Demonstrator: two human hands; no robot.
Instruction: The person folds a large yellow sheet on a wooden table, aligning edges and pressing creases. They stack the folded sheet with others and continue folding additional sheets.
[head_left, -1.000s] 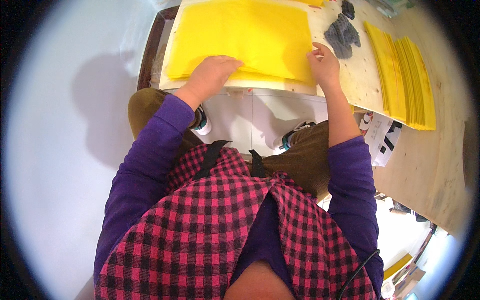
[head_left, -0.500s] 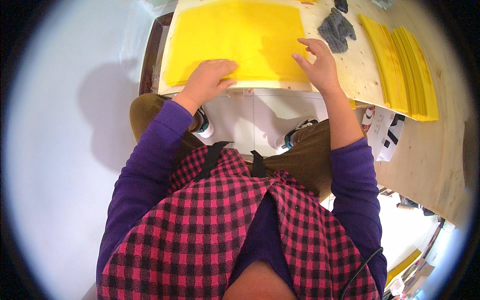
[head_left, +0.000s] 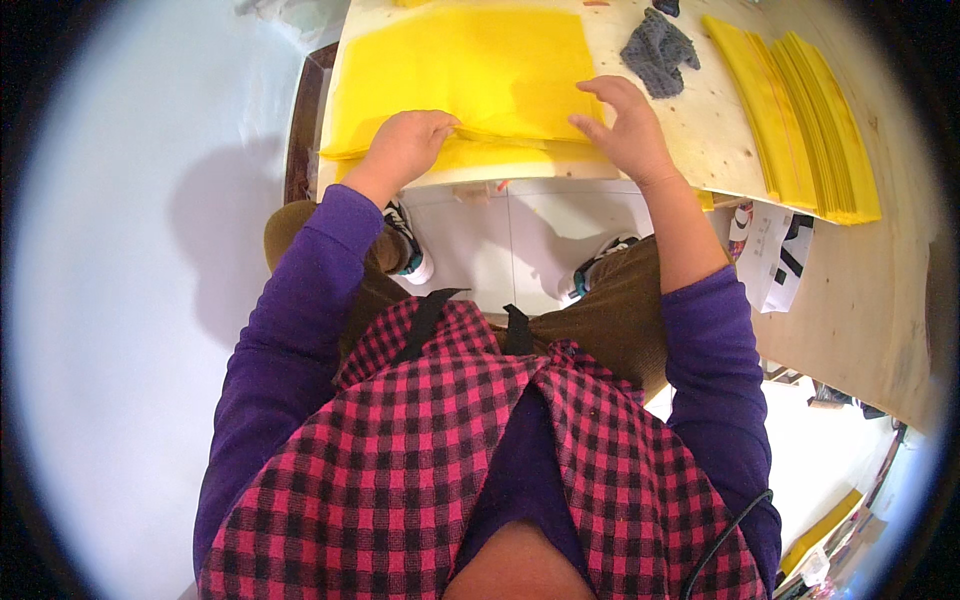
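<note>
Sheet (head_left: 470, 75), yellow, long axis left-right; left hand (head_left: 405, 150) pinching near edge; right hand (head_left: 630, 125) wide at right end.

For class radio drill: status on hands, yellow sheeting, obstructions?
Left hand pinching yellow sheeting, near edge raised. Right hand open at right edge. Grey cloth apart, rightward.

I see matt, clothlike yellow sheets (head_left: 470, 75) at twelve o'clock, rough grey cloth (head_left: 658, 52) at one, wooden tabletop (head_left: 708, 135) beneath.
</note>
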